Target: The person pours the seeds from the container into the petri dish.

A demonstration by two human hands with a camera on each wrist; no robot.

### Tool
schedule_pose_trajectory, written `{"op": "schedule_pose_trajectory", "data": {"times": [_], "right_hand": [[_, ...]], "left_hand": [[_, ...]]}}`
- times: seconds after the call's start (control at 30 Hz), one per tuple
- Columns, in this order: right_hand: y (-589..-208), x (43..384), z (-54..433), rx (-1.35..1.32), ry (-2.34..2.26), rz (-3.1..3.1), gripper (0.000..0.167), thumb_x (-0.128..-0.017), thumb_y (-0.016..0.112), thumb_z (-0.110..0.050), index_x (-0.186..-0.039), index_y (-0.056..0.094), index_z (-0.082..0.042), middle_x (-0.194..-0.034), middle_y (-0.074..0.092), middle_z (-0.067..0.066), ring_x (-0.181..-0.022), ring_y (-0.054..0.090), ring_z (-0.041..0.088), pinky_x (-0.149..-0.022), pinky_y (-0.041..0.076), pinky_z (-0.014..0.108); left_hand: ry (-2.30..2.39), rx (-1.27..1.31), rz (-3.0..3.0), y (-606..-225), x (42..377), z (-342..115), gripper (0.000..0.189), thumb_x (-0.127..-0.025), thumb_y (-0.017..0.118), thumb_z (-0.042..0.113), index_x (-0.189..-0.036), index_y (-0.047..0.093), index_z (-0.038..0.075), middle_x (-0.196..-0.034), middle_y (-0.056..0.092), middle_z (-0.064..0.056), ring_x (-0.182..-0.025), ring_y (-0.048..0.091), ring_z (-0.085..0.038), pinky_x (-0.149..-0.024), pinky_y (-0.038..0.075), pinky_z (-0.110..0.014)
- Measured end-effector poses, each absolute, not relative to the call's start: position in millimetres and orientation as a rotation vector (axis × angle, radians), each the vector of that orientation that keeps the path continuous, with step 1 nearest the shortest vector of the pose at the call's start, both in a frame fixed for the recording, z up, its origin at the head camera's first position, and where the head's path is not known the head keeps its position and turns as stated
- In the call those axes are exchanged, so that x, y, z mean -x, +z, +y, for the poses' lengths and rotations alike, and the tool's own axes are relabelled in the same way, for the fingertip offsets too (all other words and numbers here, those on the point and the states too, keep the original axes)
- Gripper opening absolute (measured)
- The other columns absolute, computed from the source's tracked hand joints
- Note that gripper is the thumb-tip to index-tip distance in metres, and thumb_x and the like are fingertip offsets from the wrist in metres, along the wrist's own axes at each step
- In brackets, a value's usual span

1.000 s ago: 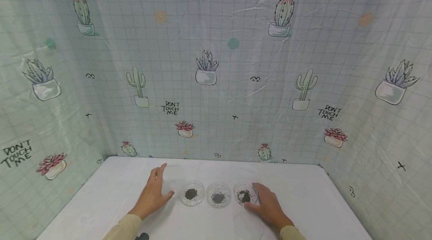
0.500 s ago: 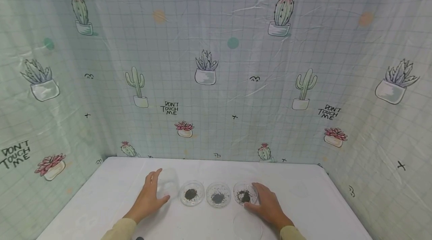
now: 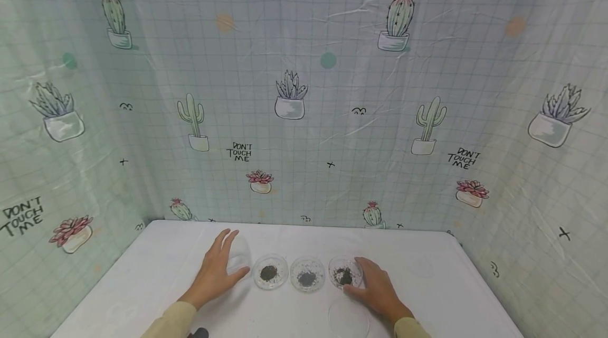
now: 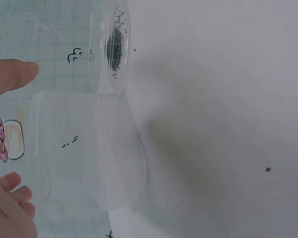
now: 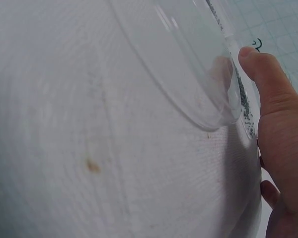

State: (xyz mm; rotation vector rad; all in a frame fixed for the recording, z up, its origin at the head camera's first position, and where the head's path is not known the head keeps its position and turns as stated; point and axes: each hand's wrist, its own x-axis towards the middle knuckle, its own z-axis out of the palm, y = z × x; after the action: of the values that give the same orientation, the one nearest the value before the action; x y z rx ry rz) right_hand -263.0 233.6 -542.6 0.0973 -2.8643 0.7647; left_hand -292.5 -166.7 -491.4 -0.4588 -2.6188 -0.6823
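Three clear petri dishes stand in a row in the head view. The left dish (image 3: pixel 270 281) and right dish (image 3: pixel 345 264) hold dark grains; the middle dish (image 3: pixel 307 267) holds greyer ones. My right hand (image 3: pixel 377 288) holds the right dish between thumb and fingers at its rim. To the left of the row stands a clear plastic container (image 4: pixel 89 153). Beside it my left hand (image 3: pixel 214 274) has thumb and fingers spread, and the left wrist view shows a gap between them and the container. A clear round lid (image 3: pixel 349 318) lies in front of the right dish.
A white table (image 3: pixel 418 253) carries everything, with a cactus-printed sheet (image 3: pixel 304 132) hanging behind and along both sides. Stray dark specks (image 4: pixel 268 169) dot the tabletop. Part of a dark object (image 3: pixel 201 332) shows below the left wrist at the frame's bottom edge.
My left hand drew back toward the lower left, then returned up and right beside the clear container. The container sits slightly nearer me than a second ago. My right hand has stayed still.
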Motion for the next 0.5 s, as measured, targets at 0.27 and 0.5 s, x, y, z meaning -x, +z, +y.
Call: {"op": "schedule_pose_trajectory", "data": {"times": [0.27, 0.5], "right_hand": [[-542, 262, 235, -0.119, 0.74, -2.869, 0.086, -0.073, 0.077, -0.054, -0.137, 0.049, -0.004, -0.141, 0.052, 0.016, -0.133, 0.046, 0.037, -0.111, 0.036, 0.058], [-542, 262, 234, -0.109, 0.774, -2.868, 0.086, -0.073, 0.077, -0.055, -0.138, 0.049, -0.005, -0.142, 0.051, 0.015, -0.134, 0.045, 0.037, -0.112, 0.034, 0.058]], "left_hand": [[-0.678, 0.519, -2.632, -483, 291, -153, 0.094, -0.073, 0.082, 0.035, -0.149, 0.032, 0.01, -0.153, 0.031, -0.018, -0.139, 0.034, -0.04, -0.109, 0.032, -0.067], [-0.688, 0.59, -2.643, -479, 289, -143, 0.091, -0.075, 0.08, 0.038, -0.15, 0.032, 0.015, -0.153, 0.033, -0.014, -0.139, 0.036, -0.036, -0.11, 0.032, -0.065]]}}
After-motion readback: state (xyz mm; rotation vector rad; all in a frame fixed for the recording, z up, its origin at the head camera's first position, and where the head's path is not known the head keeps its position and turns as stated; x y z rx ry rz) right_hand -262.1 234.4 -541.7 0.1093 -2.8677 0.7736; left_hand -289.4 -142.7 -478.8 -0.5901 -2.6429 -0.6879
